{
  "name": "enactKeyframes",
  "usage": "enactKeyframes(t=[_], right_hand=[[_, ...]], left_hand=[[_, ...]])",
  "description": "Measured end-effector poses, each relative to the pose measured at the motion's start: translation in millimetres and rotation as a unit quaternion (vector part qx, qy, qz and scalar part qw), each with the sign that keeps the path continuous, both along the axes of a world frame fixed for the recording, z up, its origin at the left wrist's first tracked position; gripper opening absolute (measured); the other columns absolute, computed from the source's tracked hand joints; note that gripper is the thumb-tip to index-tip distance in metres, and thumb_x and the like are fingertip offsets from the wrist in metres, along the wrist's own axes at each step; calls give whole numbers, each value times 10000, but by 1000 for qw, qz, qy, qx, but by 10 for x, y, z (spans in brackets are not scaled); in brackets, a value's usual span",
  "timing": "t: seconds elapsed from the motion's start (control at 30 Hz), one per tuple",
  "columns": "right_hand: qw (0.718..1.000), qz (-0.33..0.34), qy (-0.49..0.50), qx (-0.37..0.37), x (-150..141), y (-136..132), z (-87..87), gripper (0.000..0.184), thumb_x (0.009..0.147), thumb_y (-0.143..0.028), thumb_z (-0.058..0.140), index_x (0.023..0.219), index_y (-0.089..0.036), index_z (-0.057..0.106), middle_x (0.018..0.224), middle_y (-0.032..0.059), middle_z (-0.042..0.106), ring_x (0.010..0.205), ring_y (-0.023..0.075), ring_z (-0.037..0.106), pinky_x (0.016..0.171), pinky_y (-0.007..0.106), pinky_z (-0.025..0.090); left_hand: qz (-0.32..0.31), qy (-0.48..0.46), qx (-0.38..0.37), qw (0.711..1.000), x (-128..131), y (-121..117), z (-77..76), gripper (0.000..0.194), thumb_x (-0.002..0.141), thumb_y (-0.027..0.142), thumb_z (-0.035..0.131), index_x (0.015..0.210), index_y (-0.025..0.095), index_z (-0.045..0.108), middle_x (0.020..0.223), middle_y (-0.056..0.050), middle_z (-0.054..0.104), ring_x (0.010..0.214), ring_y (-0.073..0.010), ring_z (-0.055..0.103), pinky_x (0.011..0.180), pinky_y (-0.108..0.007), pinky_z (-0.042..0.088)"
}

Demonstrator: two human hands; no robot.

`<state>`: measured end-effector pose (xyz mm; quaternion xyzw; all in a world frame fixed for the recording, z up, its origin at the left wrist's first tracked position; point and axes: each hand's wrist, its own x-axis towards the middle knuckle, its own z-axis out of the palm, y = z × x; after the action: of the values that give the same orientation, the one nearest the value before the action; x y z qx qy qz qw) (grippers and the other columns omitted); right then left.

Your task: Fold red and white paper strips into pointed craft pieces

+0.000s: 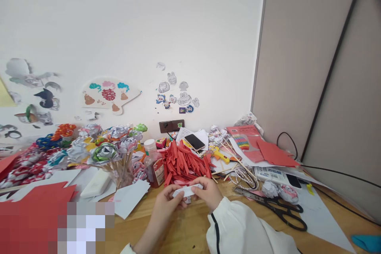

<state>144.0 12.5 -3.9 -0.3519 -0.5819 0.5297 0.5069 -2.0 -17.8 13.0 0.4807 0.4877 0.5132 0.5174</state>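
Between my two hands is a small folded white paper piece (188, 191), held just above the wooden table. My left hand (170, 200) pinches its left end, thumb on top. With thumb and fingers, my right hand (208, 192) grips the right end. A short part of the paper sticks out below the main strip. Right behind my hands lies a heap of folded red paper strips (184, 162). To the left of that heap stands a bottle (153, 164) with a white cap and reddish contents.
Black-handled scissors (285, 212) lie right of my hands, near crumpled paper balls (270, 188) and a bead string (244, 177). A yellow glue gun (220, 154) and a phone (195, 141) lie behind. Paper flowers (104, 152) stand at left; red paper sheets (41, 198) lie nearer. A wall closes the back.
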Motion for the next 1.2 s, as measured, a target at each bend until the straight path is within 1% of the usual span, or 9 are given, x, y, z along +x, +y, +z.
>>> enactKeyframes(t=[0.2,0.43,0.57,0.67,0.8,0.9,0.97,1.07,1.2], right_hand=[[997,60,39,-19,40,73,-40,219,630,-340,565,719,-140,559,576,-20,565,425,94,522,464,239,445],[994,93,-51,-6,80,83,-8,184,626,-228,544,778,-130,582,597,-13,569,421,78,509,449,216,443],[988,55,-122,81,82,83,-25,192,666,-153,454,820,-156,568,735,8,587,499,89,536,504,221,449],[957,30,-217,188,102,58,-14,237,675,-108,422,844,-178,573,818,12,597,653,119,557,609,228,436],[888,25,-339,309,134,25,-10,229,692,-196,486,911,-200,553,870,21,603,784,155,541,703,255,397],[842,7,-408,352,138,32,-51,290,666,-277,548,944,-198,531,885,41,598,807,177,532,716,269,381],[830,-9,-433,352,134,42,-73,245,692,-256,521,929,-198,534,857,41,602,784,173,534,689,259,383],[839,-18,-426,338,133,39,-58,190,708,-226,497,891,-203,545,834,27,606,766,160,538,674,243,382],[870,-13,-376,319,145,11,13,230,709,-204,497,937,-207,525,887,15,602,803,144,538,701,228,379]], left_hand=[[-32,-21,4,999,-30,8,-3,211,569,276,631,725,157,554,509,8,621,439,-127,577,460,-212,430],[-50,-47,-33,997,-30,-15,39,217,545,260,631,714,147,557,508,0,624,442,-130,567,466,-222,426],[-30,-82,-69,994,-21,-27,56,179,549,242,622,688,152,556,524,9,626,454,-120,572,465,-205,427],[-18,-110,-87,990,-32,-31,49,131,560,206,614,663,153,552,536,7,624,466,-116,580,494,-210,447],[-20,-138,-104,985,-57,-33,31,84,580,162,596,641,160,539,552,-14,629,481,-119,591,520,-221,469],[-24,-143,-110,983,-64,-35,26,88,587,160,598,646,164,534,563,-20,632,494,-124,596,541,-234,475],[-39,-131,-110,985,-62,-30,24,93,597,187,599,658,162,534,579,-24,637,512,-126,600,538,-231,469],[-60,-69,-87,992,-51,-7,16,151,577,226,626,673,154,535,529,-7,628,490,-123,584,507,-216,444],[-51,72,32,996,-48,22,22,192,523,233,661,656,143,555,480,18,602,463,-126,550,478,-210,413]])
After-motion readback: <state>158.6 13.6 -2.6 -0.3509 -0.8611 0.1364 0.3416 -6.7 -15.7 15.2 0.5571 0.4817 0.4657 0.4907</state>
